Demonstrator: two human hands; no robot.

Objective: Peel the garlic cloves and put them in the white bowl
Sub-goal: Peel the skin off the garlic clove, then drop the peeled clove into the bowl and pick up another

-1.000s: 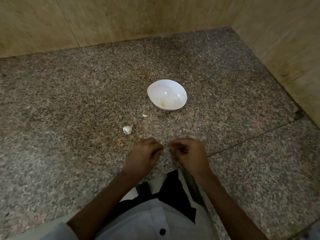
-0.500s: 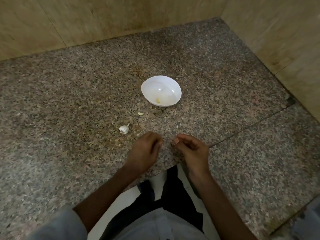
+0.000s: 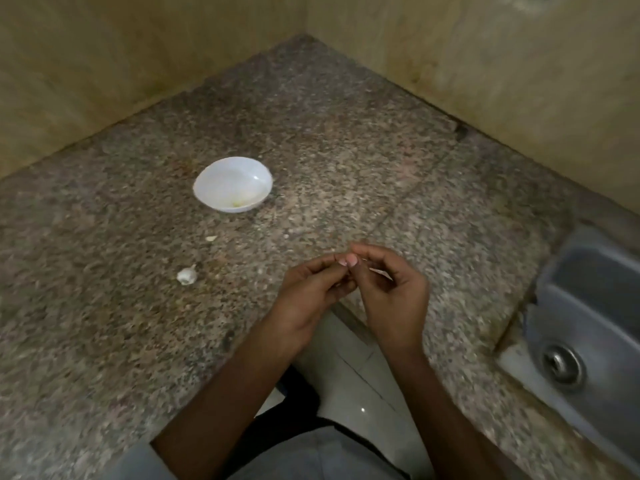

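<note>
Left hand (image 3: 311, 296) and right hand (image 3: 394, 299) pinch something tiny between curled fingertips (image 3: 351, 260), likely a garlic clove: light, firm, papery-skinned; grip its ends.

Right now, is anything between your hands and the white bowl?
No. Only bare counter lies between the left hand, the right hand and the white bowl; the garlic piece and a peel scrap sit off to the left.
</note>
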